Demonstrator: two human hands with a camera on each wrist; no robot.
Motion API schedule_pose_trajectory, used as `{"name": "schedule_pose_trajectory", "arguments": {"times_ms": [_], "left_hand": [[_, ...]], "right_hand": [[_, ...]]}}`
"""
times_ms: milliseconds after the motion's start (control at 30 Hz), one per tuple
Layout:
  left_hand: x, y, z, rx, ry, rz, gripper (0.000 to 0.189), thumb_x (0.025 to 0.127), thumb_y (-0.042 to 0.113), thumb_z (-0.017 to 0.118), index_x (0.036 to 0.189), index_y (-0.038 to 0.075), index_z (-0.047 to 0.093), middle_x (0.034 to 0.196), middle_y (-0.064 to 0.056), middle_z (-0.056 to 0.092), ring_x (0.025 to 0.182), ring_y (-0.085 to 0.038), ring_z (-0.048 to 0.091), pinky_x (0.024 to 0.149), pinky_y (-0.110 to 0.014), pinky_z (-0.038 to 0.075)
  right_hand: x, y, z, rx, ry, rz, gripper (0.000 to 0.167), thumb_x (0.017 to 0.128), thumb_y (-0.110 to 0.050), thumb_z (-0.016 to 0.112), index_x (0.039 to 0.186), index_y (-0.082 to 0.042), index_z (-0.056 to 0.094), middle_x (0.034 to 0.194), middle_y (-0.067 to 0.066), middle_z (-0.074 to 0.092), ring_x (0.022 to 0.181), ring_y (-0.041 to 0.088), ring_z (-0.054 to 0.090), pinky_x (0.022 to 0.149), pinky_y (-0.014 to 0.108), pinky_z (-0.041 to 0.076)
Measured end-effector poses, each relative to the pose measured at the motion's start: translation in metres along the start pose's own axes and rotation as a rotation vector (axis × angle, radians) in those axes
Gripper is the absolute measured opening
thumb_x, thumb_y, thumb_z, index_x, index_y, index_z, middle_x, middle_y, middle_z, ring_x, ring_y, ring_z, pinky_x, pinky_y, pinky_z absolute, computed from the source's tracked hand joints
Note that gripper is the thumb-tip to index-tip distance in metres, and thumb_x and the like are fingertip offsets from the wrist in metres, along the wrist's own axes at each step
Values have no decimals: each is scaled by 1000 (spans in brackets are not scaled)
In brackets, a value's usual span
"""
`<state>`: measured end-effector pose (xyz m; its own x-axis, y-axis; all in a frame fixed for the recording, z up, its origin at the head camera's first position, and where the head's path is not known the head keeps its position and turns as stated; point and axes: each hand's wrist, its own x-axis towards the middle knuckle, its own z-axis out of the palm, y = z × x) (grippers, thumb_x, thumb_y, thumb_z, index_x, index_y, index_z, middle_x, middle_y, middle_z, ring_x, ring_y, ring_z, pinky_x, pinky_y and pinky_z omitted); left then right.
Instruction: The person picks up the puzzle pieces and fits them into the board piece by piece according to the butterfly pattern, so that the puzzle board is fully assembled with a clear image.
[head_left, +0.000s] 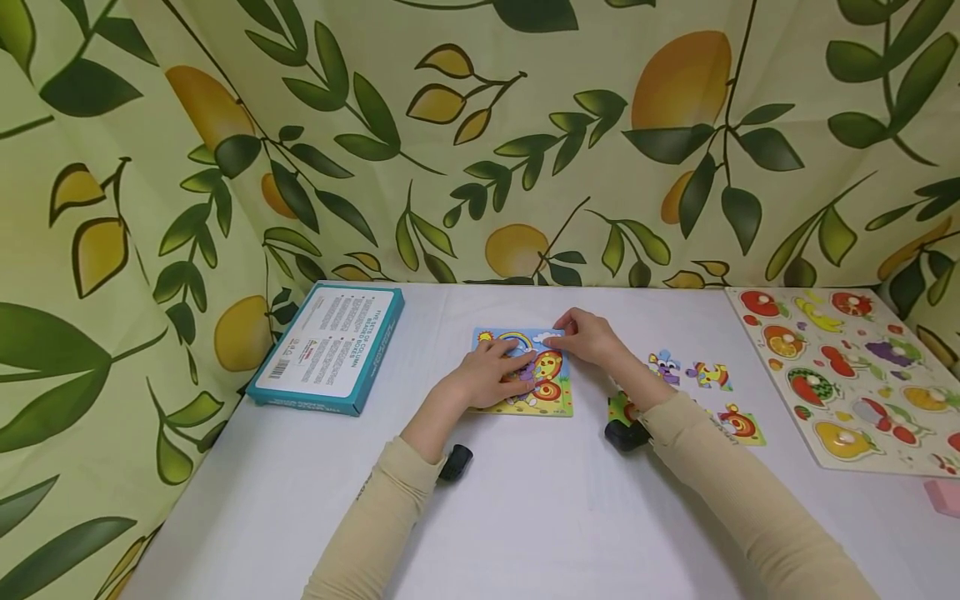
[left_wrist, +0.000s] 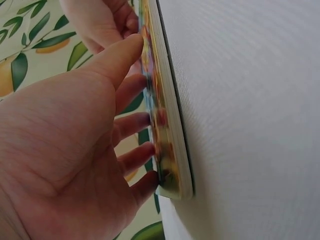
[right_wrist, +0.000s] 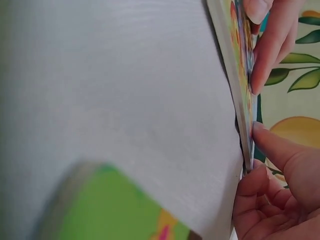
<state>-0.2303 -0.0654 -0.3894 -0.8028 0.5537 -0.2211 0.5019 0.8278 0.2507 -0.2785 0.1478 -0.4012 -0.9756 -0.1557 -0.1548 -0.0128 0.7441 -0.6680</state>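
A jigsaw puzzle [head_left: 557, 404] with a butterfly, a rainbow and a sun lies flat on the white table in the head view. My left hand [head_left: 491, 373] rests on its left half, fingers spread and fairly straight; in the left wrist view the fingertips touch the picture face. At the far right corner my right hand [head_left: 592, 340] pinches the puzzle's edge. The right wrist view shows the thumb [right_wrist: 272, 142] against the picture side and the other fingers curled at the border. Part of the picture is hidden beneath the left hand.
Several loose puzzle pieces [head_left: 710, 375] lie beside and under the right forearm. A fruit peg board [head_left: 795, 417] is at the right, near a pink block [head_left: 943, 497]. On the left lies a teal-edged box [head_left: 330, 350]. A patterned curtain [head_left: 465, 192] stands behind the table.
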Motion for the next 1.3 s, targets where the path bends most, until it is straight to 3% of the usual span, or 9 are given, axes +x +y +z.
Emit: {"name": "schedule_pose_trajectory", "arguments": {"times_ms": [467,667,900,1133,1300], "left_hand": [[0,3,-1,13,-10,-15,61,98,56,46,153,32,33,158,-7,24,141,-34,23,111,-52,29],[2,3,1,13,-19,-30,61,98,56,45,153,34,31,159,-6,22,143,-33,21,112,-52,27],[2,4,1,-1,-18,-29,61,98,56,45,153,33,31,159,-6,21,143,-33,20,113,-52,26],[1,4,1,8,-8,-35,61,98,57,45,153,34,31,160,-5,21,143,-33,21,112,-51,26],[1,4,1,23,-2,-33,61,98,58,43,153,34,31,160,-6,21,143,-34,20,113,-51,25]], "right_hand": [[7,1,0,64,15,42,28,87,-28,74,97,-8,58,83,7,52,69,18,49,59,26,39],[5,3,-5,95,-58,11,27,91,-23,70,108,-6,60,86,7,51,63,14,52,60,24,43],[6,8,-12,163,-152,-1,33,92,-15,70,120,-1,59,85,6,49,67,14,53,65,24,43],[-2,8,-12,65,-108,-40,38,92,-20,70,125,-5,60,92,8,54,78,20,51,70,29,41],[-18,19,-24,10,-49,-114,38,94,-21,66,129,-7,59,109,13,64,91,24,56,72,29,48]]}}
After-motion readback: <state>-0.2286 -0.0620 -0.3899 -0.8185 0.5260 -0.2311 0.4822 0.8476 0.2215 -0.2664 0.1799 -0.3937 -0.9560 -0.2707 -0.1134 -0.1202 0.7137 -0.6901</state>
